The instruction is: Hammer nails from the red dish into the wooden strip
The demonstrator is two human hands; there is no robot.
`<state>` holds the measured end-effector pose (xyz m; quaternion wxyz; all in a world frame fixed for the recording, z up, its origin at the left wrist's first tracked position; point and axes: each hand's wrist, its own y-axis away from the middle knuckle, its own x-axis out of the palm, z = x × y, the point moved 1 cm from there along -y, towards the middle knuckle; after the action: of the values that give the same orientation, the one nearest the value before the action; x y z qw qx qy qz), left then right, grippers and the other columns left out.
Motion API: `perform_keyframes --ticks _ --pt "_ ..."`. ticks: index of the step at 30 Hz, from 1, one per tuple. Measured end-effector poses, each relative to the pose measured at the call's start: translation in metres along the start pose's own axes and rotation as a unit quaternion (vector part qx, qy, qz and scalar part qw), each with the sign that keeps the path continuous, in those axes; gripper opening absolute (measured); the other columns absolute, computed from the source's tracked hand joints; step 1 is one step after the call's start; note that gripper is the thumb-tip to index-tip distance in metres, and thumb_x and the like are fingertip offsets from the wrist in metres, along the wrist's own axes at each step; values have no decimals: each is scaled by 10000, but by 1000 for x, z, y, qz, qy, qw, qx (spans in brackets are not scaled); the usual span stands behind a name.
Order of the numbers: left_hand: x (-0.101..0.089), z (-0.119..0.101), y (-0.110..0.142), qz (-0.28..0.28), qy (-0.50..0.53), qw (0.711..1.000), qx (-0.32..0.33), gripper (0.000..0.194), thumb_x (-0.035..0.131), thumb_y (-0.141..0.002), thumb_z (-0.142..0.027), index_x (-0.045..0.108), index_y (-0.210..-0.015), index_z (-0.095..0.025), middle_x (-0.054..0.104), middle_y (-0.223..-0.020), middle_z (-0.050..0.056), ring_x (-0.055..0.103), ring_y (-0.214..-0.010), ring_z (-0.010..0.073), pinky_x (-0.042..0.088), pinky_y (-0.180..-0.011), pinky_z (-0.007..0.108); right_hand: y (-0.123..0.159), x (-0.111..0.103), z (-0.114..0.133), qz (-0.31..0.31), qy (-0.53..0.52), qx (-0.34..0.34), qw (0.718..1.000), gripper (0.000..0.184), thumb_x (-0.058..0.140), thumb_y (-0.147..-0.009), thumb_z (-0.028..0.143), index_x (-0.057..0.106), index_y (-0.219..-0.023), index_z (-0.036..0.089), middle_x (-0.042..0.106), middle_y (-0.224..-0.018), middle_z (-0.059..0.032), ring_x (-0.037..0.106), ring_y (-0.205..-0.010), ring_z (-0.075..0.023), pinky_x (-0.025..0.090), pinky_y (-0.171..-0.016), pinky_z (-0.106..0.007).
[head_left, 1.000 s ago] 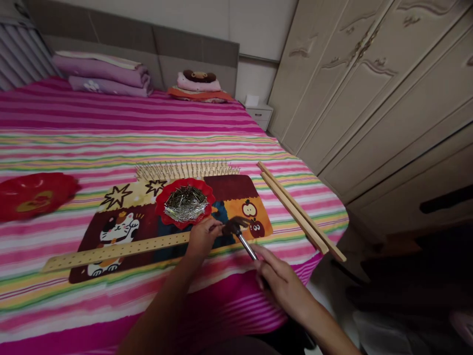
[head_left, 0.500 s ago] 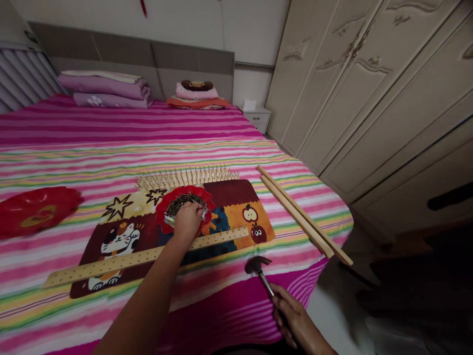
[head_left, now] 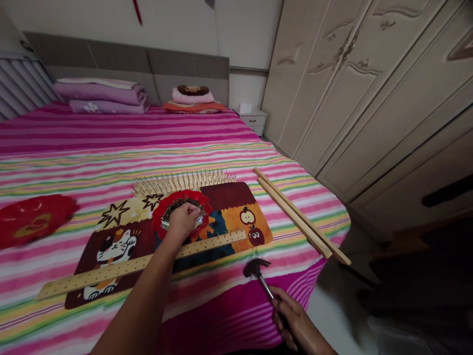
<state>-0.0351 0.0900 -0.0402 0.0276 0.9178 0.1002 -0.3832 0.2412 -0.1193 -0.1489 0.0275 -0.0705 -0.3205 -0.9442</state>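
My left hand point(head_left: 182, 220) reaches into a red scalloped bowl point(head_left: 158, 212) of loose nails point(head_left: 177, 203). Its fingers are closed together over the nails, and whatever is between them is hidden. Under my left forearm lies a long wooden strip point(head_left: 125, 266) with rows of holes; a few nails stand in its right end. My right hand point(head_left: 291, 315) is wrapped round the handle of a claw hammer point(head_left: 254, 267), whose head is just above the bed edge. Strip and bowl rest on a patterned mat point(head_left: 232, 197) with cat and apple pictures.
Behind the bowl, wooden strips point(head_left: 177, 182) bristle with upright nails. Two bare wooden strips point(head_left: 291, 209) lie to the right, reaching past the bed edge. A red lid-like tray point(head_left: 37, 219) sits at left on the striped bedspread point(head_left: 111, 162). A wardrobe point(head_left: 332, 93) stands at right.
The view has shifted slightly. My left hand stays in the bowl, its fingers drawn a little closer together. My right hand keeps the hammer in nearly the same spot.
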Motion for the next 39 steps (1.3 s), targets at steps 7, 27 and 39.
perform_keyframes --ticks 7,27,39 --pt "-11 11 20 13 375 922 -97 322 702 -484 -315 568 -726 -152 529 -486 -57 434 -417 65 296 -396 173 0 2 -1 -18 0 -7 1000 634 509 -729 498 392 -1259 170 451 -428 115 249 -228 -28 147 -244 -132" --pt "-29 19 34 70 426 885 -177 201 641 -589 -61 650 -786 -100 685 -695 62 611 -553 101 458 -426 156 6 7 10 -16 4 0 1000 589 498 -738 444 399 -1245 161 449 -446 105 255 -244 -31 159 -252 -128" --pt "-29 19 37 46 437 878 -189 143 645 -656 -41 556 -746 -108 624 -600 21 651 -564 146 524 -463 195 6 7 11 -15 -9 2 1000 559 508 -734 428 404 -1221 173 449 -439 111 246 -254 -30 152 -257 -124"
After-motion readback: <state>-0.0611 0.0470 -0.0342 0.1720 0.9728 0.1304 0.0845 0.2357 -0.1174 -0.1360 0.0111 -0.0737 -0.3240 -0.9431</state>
